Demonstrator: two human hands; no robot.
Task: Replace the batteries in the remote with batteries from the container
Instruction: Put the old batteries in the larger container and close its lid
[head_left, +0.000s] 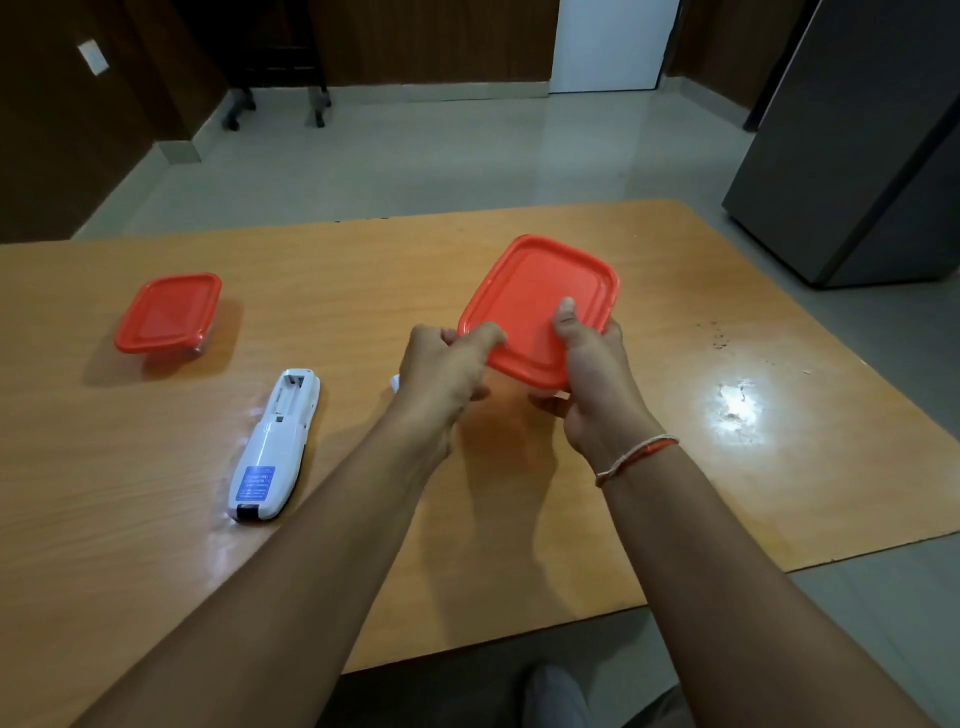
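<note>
While the left hand (441, 364) and right hand (592, 384) are gripping the red-lidded container (535, 312) mid-table, fingers curled on its edges, the remote (275, 447) is lying left, blue label unreadable.

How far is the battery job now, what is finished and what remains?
Done: the remote lies face down, its battery bay open and apparently empty. In hand: the left hand and right hand grip the lidded container, lid still on. Left: take out batteries, fit them, close the remote.
</note>
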